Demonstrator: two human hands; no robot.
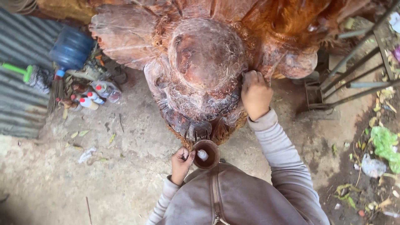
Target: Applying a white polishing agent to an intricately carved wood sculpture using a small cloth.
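Note:
A large reddish-brown carved wooden sculpture point(204, 62) fills the upper middle of the head view, wet-looking and glossy. My right hand point(255, 95) presses against its right side, fingers closed, apparently on something small that I cannot make out. My left hand point(181, 163) grips the rim of a small round brown cup point(208, 155) just below the carving's base. A white lump lies inside the cup. My grey zipped jacket fills the bottom of the view.
A blue water jug point(71, 49), several small plastic bottles point(93, 96) and a green-handled brush point(29, 74) lie at the left beside corrugated metal sheeting point(21, 108). A metal frame point(354, 66) stands at the right. Litter and leaves point(383, 146) cover the dirt at the right edge.

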